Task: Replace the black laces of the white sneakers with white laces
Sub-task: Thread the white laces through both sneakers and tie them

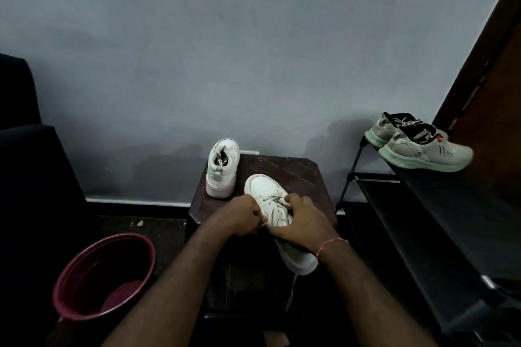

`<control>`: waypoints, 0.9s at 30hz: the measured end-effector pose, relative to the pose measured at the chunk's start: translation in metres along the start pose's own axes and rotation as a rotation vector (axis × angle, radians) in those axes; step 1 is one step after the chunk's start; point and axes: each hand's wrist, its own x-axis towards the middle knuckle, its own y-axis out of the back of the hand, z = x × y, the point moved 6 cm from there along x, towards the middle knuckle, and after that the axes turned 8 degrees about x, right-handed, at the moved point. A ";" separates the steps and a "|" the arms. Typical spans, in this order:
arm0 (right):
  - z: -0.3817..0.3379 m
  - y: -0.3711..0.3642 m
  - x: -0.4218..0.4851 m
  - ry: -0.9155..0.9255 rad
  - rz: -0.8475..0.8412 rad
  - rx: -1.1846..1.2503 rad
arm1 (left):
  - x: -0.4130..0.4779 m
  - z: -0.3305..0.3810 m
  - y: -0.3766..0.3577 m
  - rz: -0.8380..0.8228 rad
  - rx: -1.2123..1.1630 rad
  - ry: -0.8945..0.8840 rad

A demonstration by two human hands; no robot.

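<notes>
Both hands work at one white sneaker. The left hand is closed in a fist, its curled fingers pinching a strand of white lace at the shoe's left side. The right hand lies curled over the middle of the near sneaker and grips it, fingertips at the lacing and thumb against the left flank. Whether those fingertips also pinch the lace cannot be told.

That sneaker lies on the near right part of a dark wooden table, toe pointing far and heel jutting over the near edge. Its upper is plain white with a smooth toe cap, and pale lace crosses the eyelets between the two hands. One loose lace end hangs down from the heel side, faint against the dark. The tongue and most of the eyelets are covered by the hands, and the dim light blurs the lacing pattern.

A second sneaker stands upright at the table's far left corner, heel facing near, its opening dark.

A red thread circles the right wrist. To the near left, a maroon bucket sits on the dark floor. At the right, a black shoe rack carries a pair of grey running shoes with pale green soles. A grey wall fills the far side, with a brown door at the right edge and a dark seat cut off at the left.
</notes>
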 end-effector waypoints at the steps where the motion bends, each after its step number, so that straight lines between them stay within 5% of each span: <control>1: -0.001 0.000 0.001 -0.002 0.005 -0.002 | -0.002 0.004 0.000 -0.026 -0.108 -0.033; 4: -0.002 0.002 0.003 -0.028 -0.002 -0.025 | -0.009 0.014 0.009 -0.040 -0.732 -0.039; 8: -0.003 0.005 0.007 -0.080 0.017 0.018 | -0.012 -0.006 0.056 0.159 -1.730 0.016; 12: -0.001 0.005 0.008 -0.113 0.038 0.042 | -0.008 -0.031 0.053 0.419 -1.762 0.089; 15: -0.002 0.007 0.009 -0.115 0.039 0.039 | -0.008 -0.020 0.042 0.363 -1.872 0.000; 17: -0.002 0.007 0.010 -0.112 0.042 0.036 | -0.008 -0.016 0.036 0.363 -1.743 0.015; 22: -0.001 0.006 0.009 -0.125 0.038 0.059 | 0.001 -0.011 0.010 0.535 -0.570 0.075; 27: -0.001 0.006 0.010 -0.136 0.068 0.090 | 0.012 -0.004 -0.012 0.416 -0.071 0.051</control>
